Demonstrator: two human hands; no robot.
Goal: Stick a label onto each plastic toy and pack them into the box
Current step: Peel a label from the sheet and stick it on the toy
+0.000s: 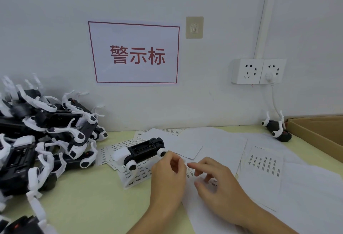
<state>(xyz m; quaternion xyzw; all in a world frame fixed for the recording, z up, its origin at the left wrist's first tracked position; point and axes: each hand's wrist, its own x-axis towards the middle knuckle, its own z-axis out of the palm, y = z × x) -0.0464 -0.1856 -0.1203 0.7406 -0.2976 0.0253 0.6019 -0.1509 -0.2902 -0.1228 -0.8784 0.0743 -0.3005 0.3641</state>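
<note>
The light around me is even and cool, bright enough, with no hard beam from any side. Shadows are soft and faint under my left hand and right hand. My fingertips look smeared by motion blur. The wide lens bows the wall conduit and stretches the toy pile at the left edge, where detail turns mushy. The white paper sheets are nearly washed out; the red-bordered sign reads sharply.

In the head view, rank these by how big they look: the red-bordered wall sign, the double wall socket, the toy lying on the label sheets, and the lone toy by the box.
1. Wall sign
2. Wall socket and toy on the label sheets: look similar, unranked
3. Lone toy, though it lies farther away
</note>
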